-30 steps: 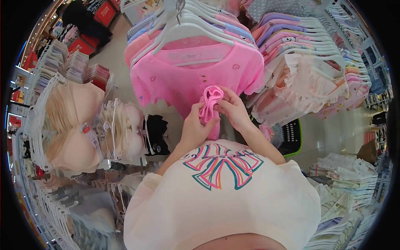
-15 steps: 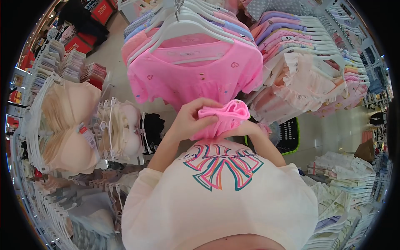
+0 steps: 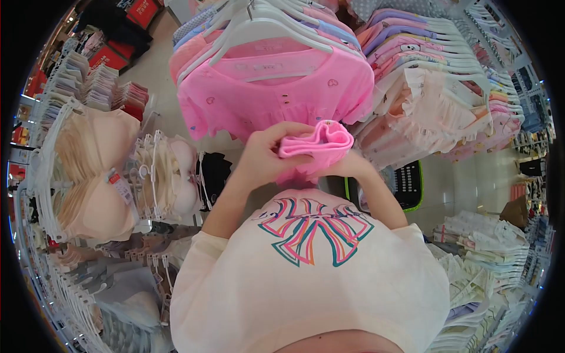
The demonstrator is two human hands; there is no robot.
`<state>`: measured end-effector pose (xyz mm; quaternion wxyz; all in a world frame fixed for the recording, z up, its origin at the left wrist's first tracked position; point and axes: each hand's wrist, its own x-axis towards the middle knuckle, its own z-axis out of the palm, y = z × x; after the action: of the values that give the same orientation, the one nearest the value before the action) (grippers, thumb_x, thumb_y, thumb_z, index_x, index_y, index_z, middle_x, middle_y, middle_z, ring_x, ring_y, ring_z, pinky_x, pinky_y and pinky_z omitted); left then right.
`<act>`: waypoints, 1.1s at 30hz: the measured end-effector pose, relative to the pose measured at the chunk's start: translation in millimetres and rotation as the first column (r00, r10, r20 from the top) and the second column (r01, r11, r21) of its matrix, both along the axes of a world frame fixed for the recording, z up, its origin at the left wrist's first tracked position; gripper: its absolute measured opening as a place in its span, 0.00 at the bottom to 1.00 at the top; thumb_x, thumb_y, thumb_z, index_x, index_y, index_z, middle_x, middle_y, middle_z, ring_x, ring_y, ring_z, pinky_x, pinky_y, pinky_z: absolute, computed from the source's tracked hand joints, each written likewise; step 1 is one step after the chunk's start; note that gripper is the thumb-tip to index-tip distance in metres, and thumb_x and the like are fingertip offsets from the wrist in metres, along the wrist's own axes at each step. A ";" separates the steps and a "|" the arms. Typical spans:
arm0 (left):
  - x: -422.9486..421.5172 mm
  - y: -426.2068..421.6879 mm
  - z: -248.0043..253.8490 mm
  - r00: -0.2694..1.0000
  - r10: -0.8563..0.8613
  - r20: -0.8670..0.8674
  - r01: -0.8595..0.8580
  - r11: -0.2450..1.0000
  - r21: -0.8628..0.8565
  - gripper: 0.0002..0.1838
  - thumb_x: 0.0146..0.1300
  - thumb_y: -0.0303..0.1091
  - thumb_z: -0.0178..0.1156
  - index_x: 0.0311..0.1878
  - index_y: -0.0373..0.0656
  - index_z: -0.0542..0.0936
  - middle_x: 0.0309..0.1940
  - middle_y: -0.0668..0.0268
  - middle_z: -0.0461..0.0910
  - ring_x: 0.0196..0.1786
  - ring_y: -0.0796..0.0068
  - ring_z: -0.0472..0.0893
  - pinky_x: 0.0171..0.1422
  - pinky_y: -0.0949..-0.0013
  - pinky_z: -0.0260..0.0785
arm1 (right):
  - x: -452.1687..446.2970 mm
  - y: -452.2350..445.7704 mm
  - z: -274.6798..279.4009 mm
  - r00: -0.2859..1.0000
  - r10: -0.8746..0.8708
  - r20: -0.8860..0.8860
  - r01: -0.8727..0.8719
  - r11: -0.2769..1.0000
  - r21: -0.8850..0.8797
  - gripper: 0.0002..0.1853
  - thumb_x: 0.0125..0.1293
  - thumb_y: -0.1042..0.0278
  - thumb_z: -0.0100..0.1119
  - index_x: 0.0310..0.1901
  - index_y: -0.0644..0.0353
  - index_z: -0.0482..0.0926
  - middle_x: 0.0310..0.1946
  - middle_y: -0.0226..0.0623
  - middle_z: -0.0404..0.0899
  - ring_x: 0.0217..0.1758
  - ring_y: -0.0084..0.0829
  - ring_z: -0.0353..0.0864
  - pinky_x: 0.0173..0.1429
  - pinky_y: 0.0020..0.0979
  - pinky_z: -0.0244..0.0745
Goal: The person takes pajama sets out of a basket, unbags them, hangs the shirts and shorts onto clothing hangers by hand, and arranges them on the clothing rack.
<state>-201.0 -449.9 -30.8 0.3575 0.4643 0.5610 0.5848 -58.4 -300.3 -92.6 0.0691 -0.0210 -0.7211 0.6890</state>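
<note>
A bright pink garment, folded over in several layers, is held in front of my chest. My left hand grips its left side, thumb below and fingers on top. From the lower right, my right hand supports it; the garment hides most of those fingers, but the hand is closed on the cloth. Just beyond my hands hangs a matching pink top with small heart prints, on a white hanger at the front of a rack.
Peach ruffled clothes hang to the right. Bras on hangers fill the left racks. A black basket with a green rim stands on the floor behind my right arm. More hanging clothes are at lower right.
My hands and the folded pink garment have risen slightly. The garment's top edge has turned so its layered folds show more openly. The hanging pink top appears slightly higher in view.
</note>
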 end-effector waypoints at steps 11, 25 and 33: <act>-176.0 -28.3 -10.7 0.232 0.734 -0.638 -0.604 0.623 0.497 0.19 0.57 0.34 0.63 0.50 0.37 0.76 0.44 0.61 0.79 0.46 0.71 0.77 0.54 0.71 0.66 | 7.5 120.5 36.2 0.661 -0.344 -0.667 0.750 0.343 0.566 0.17 0.54 0.74 0.58 0.47 0.64 0.77 0.55 0.44 0.71 0.55 0.33 0.72 0.59 0.29 0.65; -190.3 -8.1 10.8 0.618 0.446 -0.647 -0.460 0.873 0.162 0.15 0.55 0.37 0.64 0.44 0.41 0.81 0.38 0.62 0.82 0.41 0.76 0.79 0.48 0.74 0.68 | -21.1 145.3 8.1 0.719 -0.518 -0.462 0.687 0.629 0.363 0.17 0.55 0.78 0.56 0.49 0.65 0.78 0.45 0.36 0.80 0.48 0.25 0.76 0.56 0.25 0.67; -194.8 -18.8 14.3 0.626 0.403 -0.668 -0.456 0.884 0.107 0.14 0.56 0.37 0.63 0.43 0.39 0.81 0.32 0.63 0.82 0.36 0.78 0.78 0.45 0.75 0.68 | -18.9 142.4 5.1 0.702 -0.547 -0.456 0.696 0.663 0.276 0.17 0.56 0.78 0.55 0.49 0.65 0.78 0.45 0.36 0.80 0.48 0.24 0.76 0.55 0.24 0.68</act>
<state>-395.8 -468.7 -16.5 -0.0031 0.4827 0.7663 0.4240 -77.3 -157.8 -87.5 0.4279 -0.1370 -0.7784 0.4384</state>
